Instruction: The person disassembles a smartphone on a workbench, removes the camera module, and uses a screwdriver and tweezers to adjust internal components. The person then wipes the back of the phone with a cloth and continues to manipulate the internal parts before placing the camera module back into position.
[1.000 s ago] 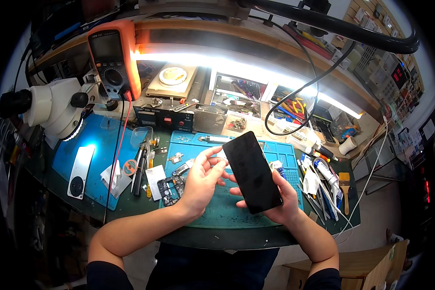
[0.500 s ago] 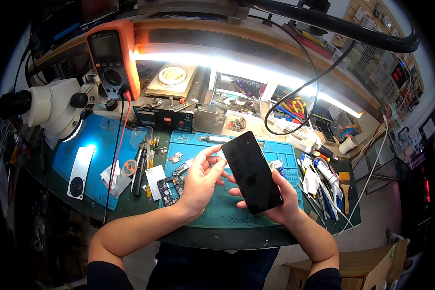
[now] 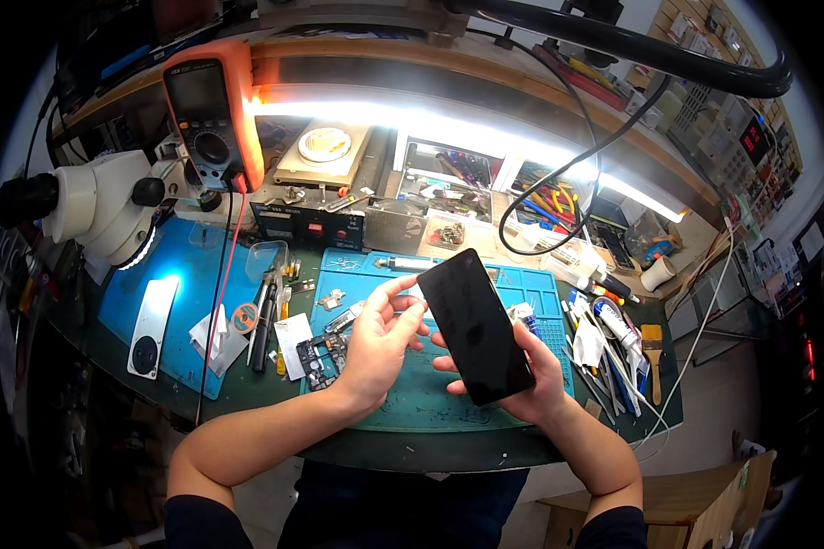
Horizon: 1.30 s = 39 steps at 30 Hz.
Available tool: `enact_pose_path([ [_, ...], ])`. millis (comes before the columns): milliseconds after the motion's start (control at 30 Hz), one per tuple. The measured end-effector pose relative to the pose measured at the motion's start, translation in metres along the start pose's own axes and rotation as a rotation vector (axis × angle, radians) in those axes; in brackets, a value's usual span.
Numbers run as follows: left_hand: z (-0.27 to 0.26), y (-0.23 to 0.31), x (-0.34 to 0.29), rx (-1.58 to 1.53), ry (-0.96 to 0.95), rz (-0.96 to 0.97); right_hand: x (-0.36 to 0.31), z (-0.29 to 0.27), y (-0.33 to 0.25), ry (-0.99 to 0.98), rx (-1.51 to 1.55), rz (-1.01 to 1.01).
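A black smartphone point(image 3: 474, 334), its dark glass face up, is held tilted above the blue work mat point(image 3: 412, 403). My right hand point(image 3: 538, 380) grips its lower right part, thumb along the right edge and fingers reaching out from underneath on the left. At the phone's upper left edge is my left hand point(image 3: 386, 340), fingers bent and apart, fingertips close to the edge. Whether they touch it I cannot tell. Beside my left wrist lies a phone mid-frame with circuit parts point(image 3: 322, 360), and near it a small metal part point(image 3: 331, 299).
An orange multimeter point(image 3: 212, 123) and a white microscope point(image 3: 101, 206) stand at the left, above a detached phone back cover point(image 3: 154, 328). Screwdrivers point(image 3: 264, 325) lie left of the mat. Tweezers, tubes and a brush point(image 3: 652, 352) crowd the right side. A black cable point(image 3: 504, 229) loops overhead.
Faint reflections on the phone's glass have faded. The phone and both hands have hardly moved.
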<state>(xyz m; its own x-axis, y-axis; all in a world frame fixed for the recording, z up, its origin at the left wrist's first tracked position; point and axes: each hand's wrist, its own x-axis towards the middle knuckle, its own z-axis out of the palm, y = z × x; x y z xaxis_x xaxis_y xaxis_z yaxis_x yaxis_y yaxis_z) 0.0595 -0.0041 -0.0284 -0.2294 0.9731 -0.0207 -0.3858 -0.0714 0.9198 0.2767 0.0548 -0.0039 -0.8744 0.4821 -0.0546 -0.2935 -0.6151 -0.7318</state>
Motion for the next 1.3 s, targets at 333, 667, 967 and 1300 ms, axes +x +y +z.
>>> enact_pose_path([
  [333, 0.000, 0.001, -0.001, 0.003, 0.001, 0.025, 0.001, -0.003, 0.003, 0.009, -0.122, -0.040],
  [667, 0.001, 0.001, -0.002, -0.011, -0.008, 0.055, 0.002, -0.001, 0.003, 0.000, -0.168, -0.077],
  [967, 0.000, 0.000, -0.001, 0.015, -0.010, 0.055, 0.003, -0.003, 0.003, -0.001, -0.198, -0.070],
  [1300, 0.005, 0.002, -0.007, -0.116, -0.109, -0.031, 0.001, 0.008, 0.009, 0.159, -1.732, -0.626],
])
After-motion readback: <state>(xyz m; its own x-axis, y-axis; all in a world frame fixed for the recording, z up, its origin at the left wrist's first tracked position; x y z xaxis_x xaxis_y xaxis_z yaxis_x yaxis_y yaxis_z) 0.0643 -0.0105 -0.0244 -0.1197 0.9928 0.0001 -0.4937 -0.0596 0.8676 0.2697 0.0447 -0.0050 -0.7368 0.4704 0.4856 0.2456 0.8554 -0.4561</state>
